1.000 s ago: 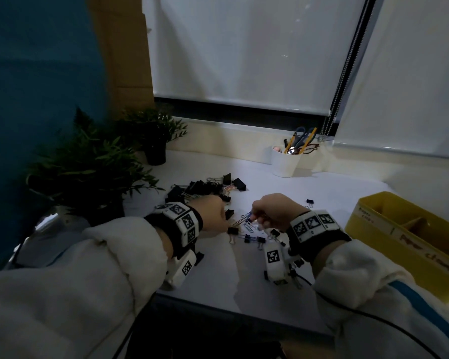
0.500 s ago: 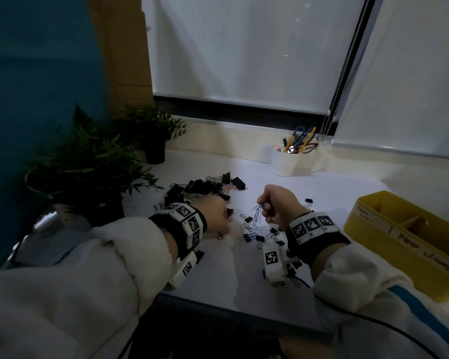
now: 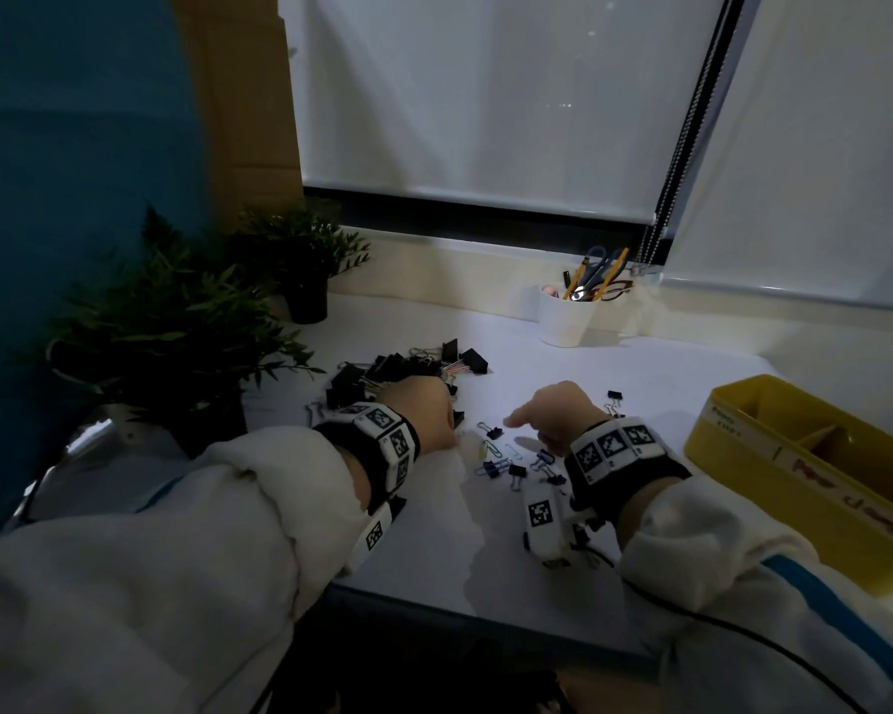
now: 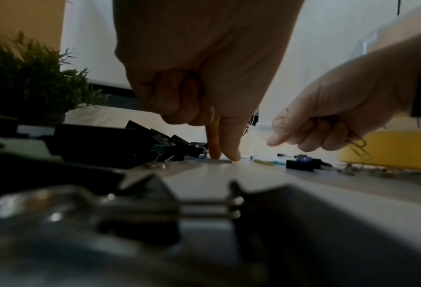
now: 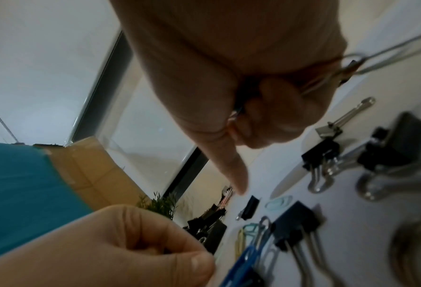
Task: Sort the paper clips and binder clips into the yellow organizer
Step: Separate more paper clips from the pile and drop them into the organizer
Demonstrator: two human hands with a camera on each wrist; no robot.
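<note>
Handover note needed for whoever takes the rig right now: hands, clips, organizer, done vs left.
Left hand: fingers mostly curled, two fingertips pressing on the desk beside the big binder clip pile; holds nothing I can see.
Right hand: curled round a few paper clips, index finger pointing down at the loose small clips between the hands.
Yellow organizer: at the right edge of the desk; the compartments that show look empty.
Done: a few paper clips gathered in the right hand.
Left: drop those in, then sort the remaining paper clips and all binder clips.
</note>
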